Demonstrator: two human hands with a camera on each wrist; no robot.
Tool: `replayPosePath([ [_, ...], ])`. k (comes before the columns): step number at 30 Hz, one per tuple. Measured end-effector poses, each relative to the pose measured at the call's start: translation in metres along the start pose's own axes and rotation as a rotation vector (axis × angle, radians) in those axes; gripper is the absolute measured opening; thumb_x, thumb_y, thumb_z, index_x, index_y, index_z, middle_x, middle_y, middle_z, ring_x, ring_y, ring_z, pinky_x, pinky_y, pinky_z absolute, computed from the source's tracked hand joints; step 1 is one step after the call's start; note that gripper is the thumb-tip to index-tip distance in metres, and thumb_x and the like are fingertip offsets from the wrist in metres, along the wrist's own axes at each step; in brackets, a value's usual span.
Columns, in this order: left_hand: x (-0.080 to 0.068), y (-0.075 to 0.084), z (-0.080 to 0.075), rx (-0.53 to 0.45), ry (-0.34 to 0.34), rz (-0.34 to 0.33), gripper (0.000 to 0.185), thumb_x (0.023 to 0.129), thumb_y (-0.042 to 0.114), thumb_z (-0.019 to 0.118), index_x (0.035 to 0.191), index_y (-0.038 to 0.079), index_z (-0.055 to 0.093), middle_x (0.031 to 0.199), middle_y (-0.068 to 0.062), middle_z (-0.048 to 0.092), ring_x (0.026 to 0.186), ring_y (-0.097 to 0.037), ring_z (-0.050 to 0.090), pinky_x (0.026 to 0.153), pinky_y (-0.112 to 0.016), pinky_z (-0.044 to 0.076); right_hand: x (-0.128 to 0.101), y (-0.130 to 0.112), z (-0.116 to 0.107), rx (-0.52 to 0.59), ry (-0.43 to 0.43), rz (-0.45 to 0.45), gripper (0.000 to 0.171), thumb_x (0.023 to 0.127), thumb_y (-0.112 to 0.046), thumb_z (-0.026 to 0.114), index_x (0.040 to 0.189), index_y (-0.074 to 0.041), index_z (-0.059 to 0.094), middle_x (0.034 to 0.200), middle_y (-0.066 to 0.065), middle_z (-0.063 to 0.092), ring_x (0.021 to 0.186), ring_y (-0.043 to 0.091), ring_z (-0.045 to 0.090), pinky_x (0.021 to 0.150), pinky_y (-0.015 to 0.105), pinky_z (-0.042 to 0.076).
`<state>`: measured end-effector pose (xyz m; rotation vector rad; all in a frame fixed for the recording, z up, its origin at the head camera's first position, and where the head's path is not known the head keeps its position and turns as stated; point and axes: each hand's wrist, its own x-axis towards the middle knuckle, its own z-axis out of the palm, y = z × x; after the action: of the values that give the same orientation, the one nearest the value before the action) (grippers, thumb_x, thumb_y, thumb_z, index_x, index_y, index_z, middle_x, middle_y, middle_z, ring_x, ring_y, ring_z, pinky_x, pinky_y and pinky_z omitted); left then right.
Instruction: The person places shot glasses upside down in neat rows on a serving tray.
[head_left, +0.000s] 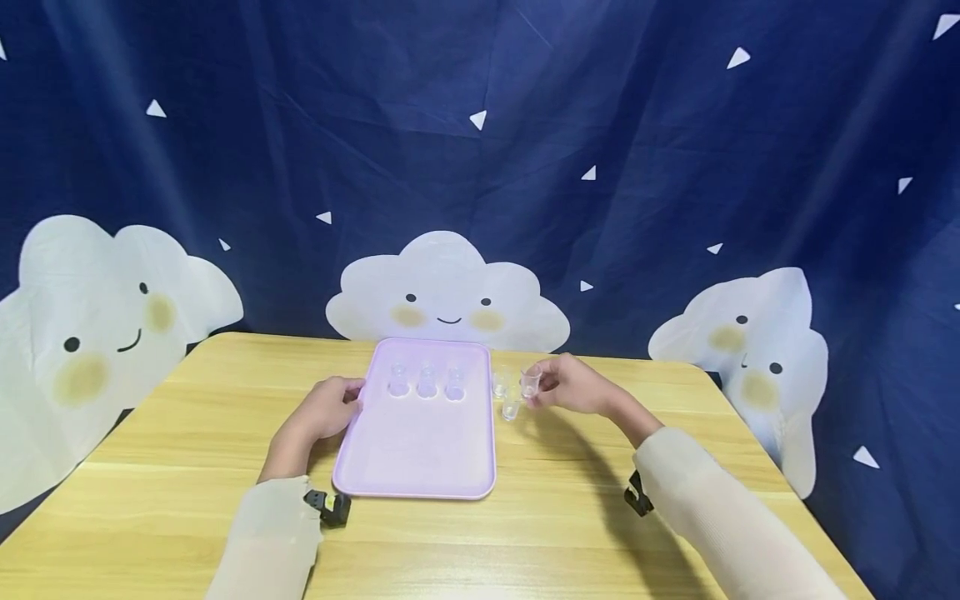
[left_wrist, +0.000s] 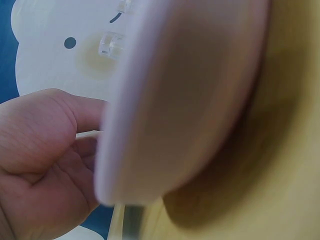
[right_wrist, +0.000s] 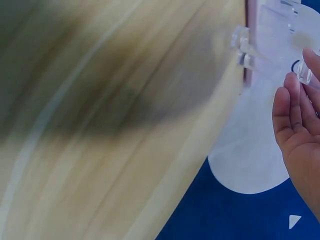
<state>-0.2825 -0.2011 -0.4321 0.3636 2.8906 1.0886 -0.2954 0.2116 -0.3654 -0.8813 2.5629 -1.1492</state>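
Observation:
A pale purple tray (head_left: 416, 450) lies on the table, with three small clear cups standing in a row on its far half, the middle cup (head_left: 427, 383) among them. My left hand (head_left: 327, 408) grips the tray's left rim; in the left wrist view the thumb meets the rim and the other fingertips are hidden behind it. Just right of the tray, my right hand (head_left: 573, 385) pinches another clear cup (head_left: 530, 382) between thumb and fingers. Beside it on the table are two more clear cups, a farther cup (head_left: 501, 385) and a nearer cup (head_left: 511, 409).
The wooden table (head_left: 420, 550) runs back to a dark blue curtain (head_left: 420, 150) printed with white clouds and triangles. Both sleeves carry black wrist devices, the left device (head_left: 330, 507) lying close to the tray's near left corner.

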Motion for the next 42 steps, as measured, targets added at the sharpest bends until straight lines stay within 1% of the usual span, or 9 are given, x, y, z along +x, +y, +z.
replayPosePath([
  [6,-0.001,-0.001,-0.002,0.016,0.002,0.004,0.044,0.096,0.001,0.055,0.138,-0.012,0.056,0.121,-0.028,0.068,0.113,-0.041,0.063,0.101,-0.058,0.048,0.011,-0.008,0.002,-0.033,-0.009,-0.005,0.018,0.085,-0.006,0.081,0.101,-0.001,0.076,0.093,0.004,0.076,0.082,0.014,0.069,0.078,0.027,0.058],
  [11,-0.001,-0.002,-0.002,0.017,0.000,0.006,0.044,0.096,0.001,0.055,0.138,-0.012,0.056,0.121,-0.027,0.068,0.114,-0.040,0.063,0.101,-0.058,0.048,0.019,-0.019,0.008,-0.008,-0.022,-0.019,0.018,0.086,-0.003,0.080,0.102,0.002,0.075,0.093,0.005,0.076,0.082,0.013,0.070,0.077,0.026,0.058],
  [14,-0.001,-0.002,-0.001,0.011,-0.002,-0.001,0.044,0.096,0.001,0.055,0.138,-0.012,0.056,0.121,-0.027,0.068,0.114,-0.040,0.063,0.102,-0.057,0.048,0.024,-0.026,0.013,0.006,-0.038,-0.025,0.018,0.086,-0.003,0.079,0.103,0.003,0.075,0.089,0.005,0.076,0.078,0.012,0.069,0.075,0.025,0.058],
  [17,0.000,-0.002,0.000,0.006,-0.001,-0.001,0.044,0.096,0.001,0.055,0.138,-0.012,0.056,0.121,-0.027,0.068,0.114,-0.039,0.063,0.102,-0.057,0.048,0.030,-0.033,0.019,0.010,-0.049,-0.028,0.014,0.086,-0.004,0.080,0.098,0.001,0.075,0.083,0.004,0.074,0.074,0.011,0.066,0.071,0.025,0.056],
  [19,0.000,-0.002,-0.001,0.004,-0.001,0.000,0.044,0.096,0.001,0.055,0.138,-0.013,0.056,0.121,-0.028,0.068,0.113,-0.039,0.063,0.102,-0.057,0.048,0.033,-0.038,0.023,0.007,-0.051,-0.033,0.013,0.086,-0.005,0.080,0.097,-0.001,0.075,0.083,0.003,0.072,0.075,0.011,0.065,0.073,0.025,0.056],
  [24,0.000,-0.001,-0.001,0.004,-0.002,0.006,0.044,0.095,0.000,0.055,0.138,-0.013,0.056,0.120,-0.028,0.068,0.112,-0.040,0.063,0.101,-0.058,0.048,0.044,-0.045,0.032,-0.003,-0.041,-0.031,0.023,0.086,-0.010,0.081,0.107,0.000,0.075,0.093,0.002,0.074,0.085,0.012,0.067,0.085,0.027,0.057],
  [28,0.000,-0.001,0.000,0.003,0.000,0.006,0.044,0.095,0.000,0.055,0.138,-0.012,0.056,0.120,-0.027,0.068,0.112,-0.040,0.063,0.101,-0.057,0.049,0.052,-0.050,0.041,-0.009,-0.034,-0.024,0.028,0.087,-0.013,0.082,0.111,0.000,0.075,0.094,0.002,0.075,0.086,0.013,0.069,0.083,0.029,0.058],
  [36,0.000,0.000,0.000,0.007,0.002,0.005,0.044,0.096,0.000,0.054,0.138,-0.014,0.055,0.122,-0.029,0.067,0.115,-0.042,0.062,0.102,-0.058,0.048,0.068,-0.057,0.058,0.018,-0.017,-0.022,0.028,0.086,-0.014,0.082,0.110,-0.001,0.075,0.091,0.000,0.075,0.084,0.011,0.068,0.081,0.026,0.057],
  [42,-0.001,0.001,0.001,0.003,0.009,0.013,0.043,0.095,0.000,0.054,0.136,-0.012,0.058,0.117,-0.027,0.070,0.112,-0.041,0.064,0.100,-0.057,0.050,0.080,-0.058,0.073,0.013,0.016,-0.017,0.027,0.086,-0.016,0.083,0.108,-0.002,0.077,0.092,-0.002,0.074,0.084,0.009,0.067,0.082,0.024,0.056],
])
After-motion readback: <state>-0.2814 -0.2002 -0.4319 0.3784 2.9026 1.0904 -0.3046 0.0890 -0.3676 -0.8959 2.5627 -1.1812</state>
